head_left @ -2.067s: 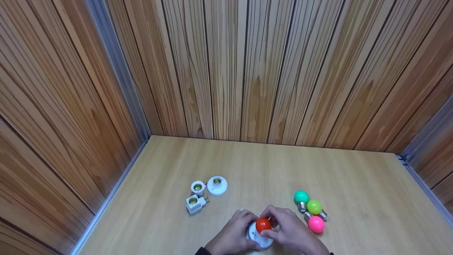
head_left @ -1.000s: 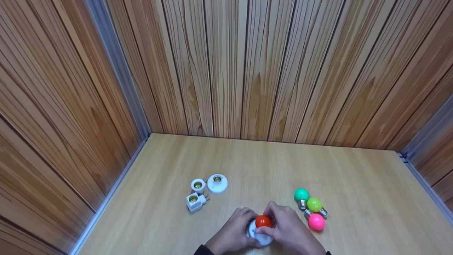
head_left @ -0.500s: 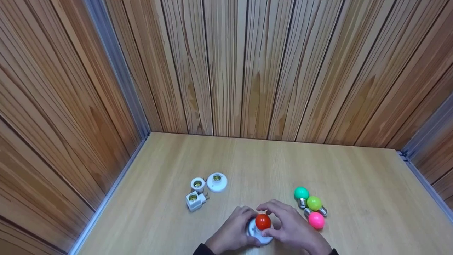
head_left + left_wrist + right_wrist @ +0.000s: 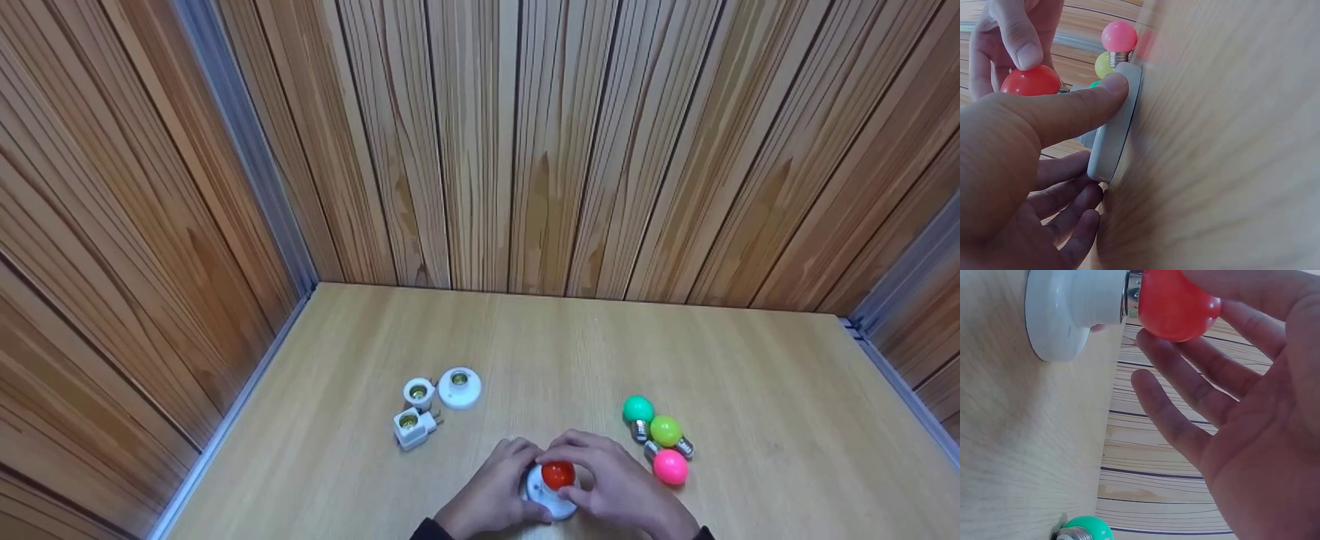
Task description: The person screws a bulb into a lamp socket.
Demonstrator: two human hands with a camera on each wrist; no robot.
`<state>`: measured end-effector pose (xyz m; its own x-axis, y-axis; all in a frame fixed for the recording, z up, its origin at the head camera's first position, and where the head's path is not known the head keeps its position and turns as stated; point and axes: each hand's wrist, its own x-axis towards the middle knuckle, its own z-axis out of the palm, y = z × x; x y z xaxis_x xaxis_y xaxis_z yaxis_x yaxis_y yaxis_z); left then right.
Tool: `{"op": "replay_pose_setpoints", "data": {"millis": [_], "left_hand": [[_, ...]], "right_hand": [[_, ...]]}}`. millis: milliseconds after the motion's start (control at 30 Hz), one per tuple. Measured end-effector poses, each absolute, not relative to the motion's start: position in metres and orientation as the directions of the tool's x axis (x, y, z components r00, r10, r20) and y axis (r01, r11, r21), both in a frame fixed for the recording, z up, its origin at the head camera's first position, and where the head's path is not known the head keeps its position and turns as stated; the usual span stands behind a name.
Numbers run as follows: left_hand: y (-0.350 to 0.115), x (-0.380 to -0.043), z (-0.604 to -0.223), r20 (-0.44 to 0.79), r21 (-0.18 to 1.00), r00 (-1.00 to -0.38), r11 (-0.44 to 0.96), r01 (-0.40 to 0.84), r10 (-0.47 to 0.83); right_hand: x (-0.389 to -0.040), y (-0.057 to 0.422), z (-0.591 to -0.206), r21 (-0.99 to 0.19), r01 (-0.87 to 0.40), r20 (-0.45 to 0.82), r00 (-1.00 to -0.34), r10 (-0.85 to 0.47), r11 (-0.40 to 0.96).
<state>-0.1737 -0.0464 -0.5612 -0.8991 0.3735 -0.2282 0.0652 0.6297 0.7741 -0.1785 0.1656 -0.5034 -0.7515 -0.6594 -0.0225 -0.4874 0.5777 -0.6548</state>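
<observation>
Red bulb [image 4: 558, 475], 1: upright in a white round holder [image 4: 551, 505] on the wooden surface [image 4: 555, 345], metal collar partly showing. Left hand [image 4: 491, 491]: grips the holder's rim. Right hand [image 4: 621, 481]: thumb and fingers hold the bulb. Rightward, 3 bulbs: green [image 4: 638, 408], yellow-green [image 4: 666, 430], pink [image 4: 670, 467]. Leftward, 3 white sockets [image 4: 460, 397], grouped.

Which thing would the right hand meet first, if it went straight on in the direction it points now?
Likely the red bulb, which the right hand is curled around; after it, perhaps the left hand, though depth is unclear.
</observation>
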Motion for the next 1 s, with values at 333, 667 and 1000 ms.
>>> {"op": "replay_pose_setpoints", "data": {"millis": [333,667,1000], "left_hand": [[-0.048,-0.173,-0.561,-0.194,0.757,-0.896,0.642,0.122,0.399],[-0.046,-0.174,-0.562,-0.218,0.772,-0.897,0.631,0.082,0.384],[-0.046,-0.174,-0.562,-0.211,0.774,-0.899,0.627,0.087,0.384]], "right_hand": [[-0.175,0.16,-0.504,-0.638,-0.485,0.009,-0.781,-0.624,0.598],[-0.173,0.153,-0.504,-0.571,-0.47,0.023,-0.829,-0.559,0.673],[-0.171,0.141,-0.505,-0.58,-0.353,-0.017,-0.895,-0.445,0.734]]}}
